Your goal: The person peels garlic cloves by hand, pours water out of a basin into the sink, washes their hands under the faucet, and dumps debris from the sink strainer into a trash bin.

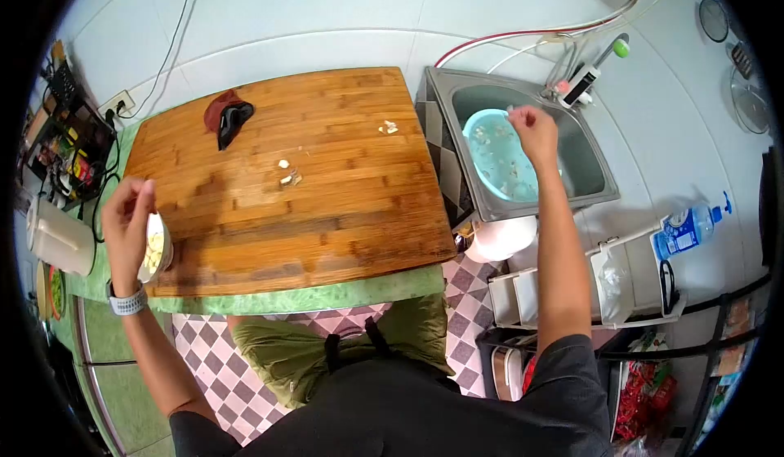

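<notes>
My right hand (535, 133) is raised over a light blue basin (475, 163) in the sink, its fingers pinched together; what they hold, if anything, is too small to name. Water and small pale scraps lie in the basin. My left hand (129, 222) is above the left end of the wooden board (359, 179), fingers curled with the thumb against them, and its contents cannot be made out. Beside and partly behind it stands a white bowl (167, 249) with pale yellow pieces (154, 249). Small white bits (290, 178) lie mid-board, others (389, 128) at the upper right.
A dark red and black cloth item (230, 119) lies on the board's upper left. The metal sink (590, 167) is at right, with a bottle (578, 86) behind it. A blue soap bottle (684, 231) stands on a rack at far right. A pale container (61, 238) is at far left.
</notes>
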Demonstrator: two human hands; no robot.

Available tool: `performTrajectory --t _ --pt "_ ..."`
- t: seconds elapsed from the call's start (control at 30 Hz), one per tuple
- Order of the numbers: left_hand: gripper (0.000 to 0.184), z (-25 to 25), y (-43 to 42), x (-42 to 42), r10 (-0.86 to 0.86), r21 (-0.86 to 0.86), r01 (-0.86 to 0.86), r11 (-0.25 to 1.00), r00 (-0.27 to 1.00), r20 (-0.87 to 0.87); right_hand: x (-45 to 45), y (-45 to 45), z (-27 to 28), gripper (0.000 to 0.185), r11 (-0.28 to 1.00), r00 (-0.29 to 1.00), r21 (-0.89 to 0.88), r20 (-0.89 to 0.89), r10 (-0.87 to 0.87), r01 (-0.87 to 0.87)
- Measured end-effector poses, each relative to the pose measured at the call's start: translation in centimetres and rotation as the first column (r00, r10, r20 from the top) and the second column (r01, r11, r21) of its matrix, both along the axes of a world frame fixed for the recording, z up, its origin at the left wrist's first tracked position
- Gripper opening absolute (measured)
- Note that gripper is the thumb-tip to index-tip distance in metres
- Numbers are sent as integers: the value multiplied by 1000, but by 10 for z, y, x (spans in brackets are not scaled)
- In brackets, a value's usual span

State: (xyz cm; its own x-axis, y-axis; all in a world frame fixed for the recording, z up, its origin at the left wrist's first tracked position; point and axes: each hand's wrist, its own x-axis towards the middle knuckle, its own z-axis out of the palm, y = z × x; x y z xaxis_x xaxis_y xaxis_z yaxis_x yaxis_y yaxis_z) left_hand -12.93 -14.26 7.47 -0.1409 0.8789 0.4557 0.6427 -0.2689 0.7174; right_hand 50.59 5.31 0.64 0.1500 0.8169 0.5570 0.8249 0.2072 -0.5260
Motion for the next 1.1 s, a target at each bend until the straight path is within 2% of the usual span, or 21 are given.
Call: performTrajectory --t 0.07,0.13,0.17,0.2,0.23,0.27,0.3,0.37,0.4,0.47,0.5,0.6,0.67,0.7,0.77,0.8,0.83,0.9,0.97,1.03,1.1 --pt "26 10 15 36 -24 -60 22 998 999 -41 45 0 -23 16 988 969 -102 230 -88 114" --pt "26 9 34 60 -62 -58 59 997 997 -38 73 3 -49 11 974 944 -169 318 -89 149" --pt "25 3 49 64 -94 20 95 995 993 -68 93 11 -71 12 962 917 -234 398 -36 140" --pt "25 5 57 77 -124 21 124 992 992 27 108 16 -87 14 945 880 -296 475 20 138" --pt "27 1 67 82 -149 10 149 989 985 89 109 14 -85 19 853 804 -497 566 183 156" --pt "28 -2 77 80 -125 -14 125 992 991 46 108 13 -82 26 719 710 -663 608 355 208" --pt "31 -9 87 81 -168 32 166 986 982 85 111 14 -82 26 724 702 -663 608 372 191" --pt "32 -8 93 87 -170 24 168 986 976 137 113 18 -84 35 880 692 -459 676 254 126" --pt "32 -9 96 88 -150 16 149 989 978 143 98 16 -70 35 878 684 -465 677 273 111" --pt "32 -11 103 88 -178 32 175 984 963 203 53 -2 -22 42 719 835 -614 544 85 327" --pt "32 -14 108 87 -164 28 162 986 964 210 60 2 -25 42 720 830 -615 549 99 321" --pt "30 -28 118 83 -220 23 231 973 887 406 90 5 -31 44 687 773 -609 625 109 396" --pt "27 -41 123 75 -206 12 226 974 864 459 90 1 -22 43 822 826 -517 554 109 238" --pt "25 -49 126 73 -209 0 242 970 837 506 80 2 -12 43 825 817 -514 564 119 235" --pt "25 -63 130 70 -203 24 225 974 818 539 40 -10 9 36 909 799 -330 602 -5 254" --pt "25 -69 131 69 -189 41 200 979 808 559 24 -10 17 34 949 814 -273 580 30 159" --pt "25 -74 131 68 -176 54 177 983 797 578 7 -8 24 34 948 806 -273 591 31 163" --pt "24 -81 134 65 -184 48 193 980 791 584 -32 -4 35 33 956 861 -293 486 150 -1" --pt "24 -82 133 70 -202 44 219 975 780 593 -88 -12 49 30 951 873 -296 437 218 -89" --pt "24 -70 124 72 -155 -69 252 965 766 624 -117 -1 42 27 935 886 -284 349 305 -210" --pt "28 -70 122 77 -151 -56 237 970 766 625 -147 6 38 29 929 864 -299 385 325 -217"
